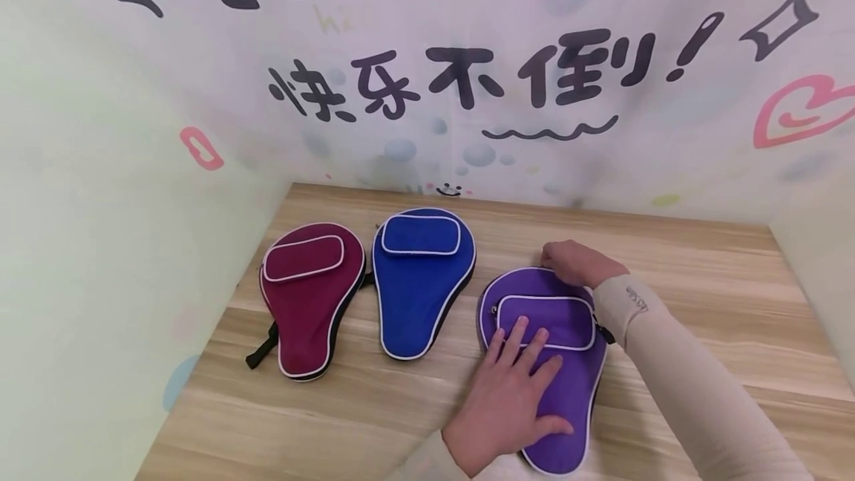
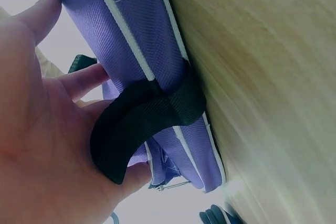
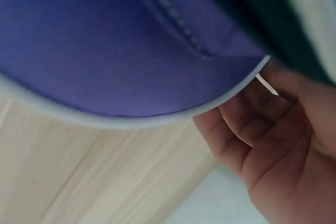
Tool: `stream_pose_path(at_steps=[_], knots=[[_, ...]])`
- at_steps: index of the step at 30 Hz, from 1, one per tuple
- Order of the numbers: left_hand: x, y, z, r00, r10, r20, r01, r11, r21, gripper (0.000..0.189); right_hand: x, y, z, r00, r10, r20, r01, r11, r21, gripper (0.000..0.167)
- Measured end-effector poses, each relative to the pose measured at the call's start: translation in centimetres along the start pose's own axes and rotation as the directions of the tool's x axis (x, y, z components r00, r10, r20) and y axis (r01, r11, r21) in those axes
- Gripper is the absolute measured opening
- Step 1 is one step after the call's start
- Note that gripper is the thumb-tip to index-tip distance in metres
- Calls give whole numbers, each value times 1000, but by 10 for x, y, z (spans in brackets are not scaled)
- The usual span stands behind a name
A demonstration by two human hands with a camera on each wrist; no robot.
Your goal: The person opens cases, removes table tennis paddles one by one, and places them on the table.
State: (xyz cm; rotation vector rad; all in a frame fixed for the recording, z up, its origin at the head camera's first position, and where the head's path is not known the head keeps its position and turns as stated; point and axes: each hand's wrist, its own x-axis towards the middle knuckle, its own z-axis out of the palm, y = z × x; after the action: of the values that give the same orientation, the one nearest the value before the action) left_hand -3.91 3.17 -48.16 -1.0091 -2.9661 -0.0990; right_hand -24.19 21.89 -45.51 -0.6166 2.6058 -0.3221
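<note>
A purple table-tennis paddle case [image 1: 576,384] with white piping and a zipped front pocket [image 1: 561,320] lies flat on the wooden table. My left hand [image 1: 501,403] rests spread on its front, fingertips on the pocket's lower left part. In the left wrist view, a black strap loop [image 2: 157,106] sticks out from the case's side near the palm. At the far rounded edge, my right hand [image 1: 580,264] grips the rim with curled fingers. The right wrist view shows those fingers [image 3: 231,127] behind the white piping; whatever lies between the fingertips is hidden.
To the left lie a blue paddle case [image 1: 417,280] and a maroon paddle case [image 1: 310,310], both with front pockets. A black strap [image 1: 262,349] extends from the maroon one. A printed wall [image 1: 401,162] stands behind the table [image 1: 374,421], with side panels left and right.
</note>
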Motion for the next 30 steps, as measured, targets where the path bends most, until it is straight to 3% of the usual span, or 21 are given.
stream_pose_path(at_steps=[10,18,23,30], knots=[[5,-2,-1,1000,-17,0,17,1000,-24,75,-16,16,0,995,-81,-59,75,993,-89,22],[5,0,-1,1000,-19,-2,19,1000,-11,72,-45,36,16,987,-78,-140,72,996,-49,23],[5,0,0,999,-22,34,23,999,-24,72,-64,47,34,965,-101,-243,88,994,-62,18],[5,-2,3,999,-27,22,28,999,-36,72,-91,60,58,916,-91,-391,91,996,-19,14]])
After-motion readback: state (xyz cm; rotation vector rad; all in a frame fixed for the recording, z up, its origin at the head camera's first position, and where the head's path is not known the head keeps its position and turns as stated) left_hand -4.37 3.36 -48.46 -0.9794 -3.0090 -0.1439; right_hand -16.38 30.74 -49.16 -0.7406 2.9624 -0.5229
